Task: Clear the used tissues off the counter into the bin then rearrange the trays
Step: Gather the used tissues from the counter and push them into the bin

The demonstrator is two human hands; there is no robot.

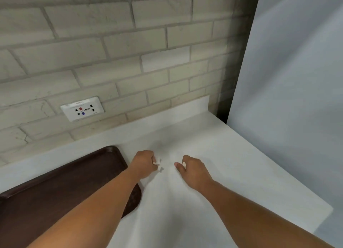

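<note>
Both my hands are over the white counter [222,164], close together near its middle. My left hand [143,163] is curled shut on a small crumpled white tissue [159,166] that sticks out past the fingers. My right hand [191,169] is curled too, with a bit of white tissue [184,164] showing between thumb and fingers. A dark brown tray [55,192] lies on the counter to the left, partly under my left forearm. No bin is in view.
A pale brick wall [130,43] backs the counter, with a white socket plate [82,108] low on it. A grey-white panel [287,81] stands along the counter's right side. The counter's front right corner [330,209] drops off at the right.
</note>
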